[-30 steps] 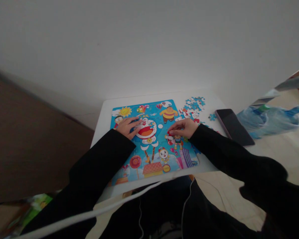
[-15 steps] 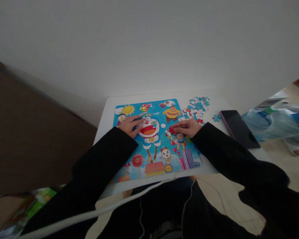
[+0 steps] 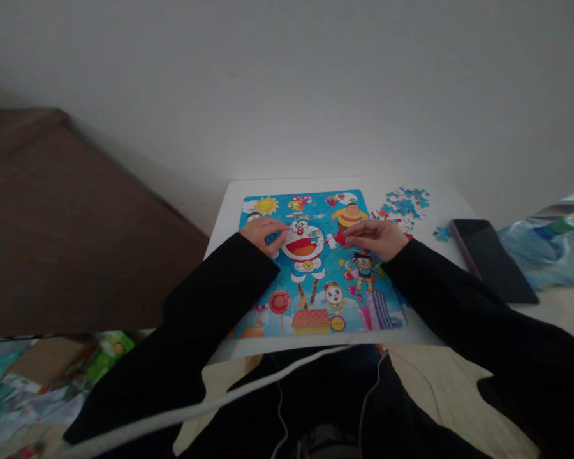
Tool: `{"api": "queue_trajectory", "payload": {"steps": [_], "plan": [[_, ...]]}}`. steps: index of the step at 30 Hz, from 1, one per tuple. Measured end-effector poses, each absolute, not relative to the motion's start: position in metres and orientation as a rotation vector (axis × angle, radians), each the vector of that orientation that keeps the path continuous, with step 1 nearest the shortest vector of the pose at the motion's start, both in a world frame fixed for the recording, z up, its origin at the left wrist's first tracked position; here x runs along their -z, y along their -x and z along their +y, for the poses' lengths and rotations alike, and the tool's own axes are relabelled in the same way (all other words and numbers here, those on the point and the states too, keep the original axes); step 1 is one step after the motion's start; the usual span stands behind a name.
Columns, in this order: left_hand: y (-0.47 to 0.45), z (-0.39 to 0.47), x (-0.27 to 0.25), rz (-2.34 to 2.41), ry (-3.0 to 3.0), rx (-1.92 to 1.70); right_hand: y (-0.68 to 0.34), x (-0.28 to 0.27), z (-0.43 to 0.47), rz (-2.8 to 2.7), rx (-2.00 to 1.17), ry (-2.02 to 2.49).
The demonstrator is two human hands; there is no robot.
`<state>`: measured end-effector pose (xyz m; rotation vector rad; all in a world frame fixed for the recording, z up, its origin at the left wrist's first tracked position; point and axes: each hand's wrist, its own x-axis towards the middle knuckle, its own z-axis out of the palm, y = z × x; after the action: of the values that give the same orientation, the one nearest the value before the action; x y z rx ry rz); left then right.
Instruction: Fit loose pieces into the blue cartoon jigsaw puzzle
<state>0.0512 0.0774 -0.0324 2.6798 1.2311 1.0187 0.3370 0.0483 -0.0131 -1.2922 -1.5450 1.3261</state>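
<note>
Fingertips of the right hand (image 3: 377,237) pinch a small red puzzle piece (image 3: 339,239), closed narrow around it and holding it low over the puzzle board (image 3: 316,268), just at three o'clock of the big white-and-blue cartoon cat (image 3: 305,247). Left hand (image 3: 266,234) lies flat at nine o'clock of that cat, fingers loosely spread and pressing the picture down, gripping nothing. Out from the hands, black sleeves run back toward six o'clock. Loose pieces (image 3: 404,203) sit in a heap at two o'clock on the white table (image 3: 229,210), a dark phone (image 3: 492,258) beyond them at three. The risk, as I judge it: the piece is tiny and held only by the tips, so a twist could drop it or seat it crooked, and pushing hard could pop neighbouring pieces up. If the left hand lifts, the board may slide on the smooth top.
</note>
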Motion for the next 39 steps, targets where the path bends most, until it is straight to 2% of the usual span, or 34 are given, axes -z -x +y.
{"api": "queue_trajectory", "payload": {"steps": [7,15,26,35,39], "plan": [[-0.044,0.061,0.013,1.223,-2.799,-1.172,-0.29,0.02,0.069,-1.718,-1.334,1.196],[-0.021,0.05,-0.009,1.272,-2.78,-1.038,-0.287,0.032,0.063,-1.982,-1.027,1.229],[-0.025,0.05,-0.007,1.32,-2.738,-0.938,-0.286,0.03,0.062,-2.079,-0.838,1.257],[-0.028,0.056,0.004,1.214,-2.723,-1.032,-0.286,0.029,0.06,-2.084,-0.799,1.249],[-0.033,0.056,0.007,1.311,-2.684,-0.999,-0.287,0.029,0.058,-2.035,-0.804,1.235]]}}
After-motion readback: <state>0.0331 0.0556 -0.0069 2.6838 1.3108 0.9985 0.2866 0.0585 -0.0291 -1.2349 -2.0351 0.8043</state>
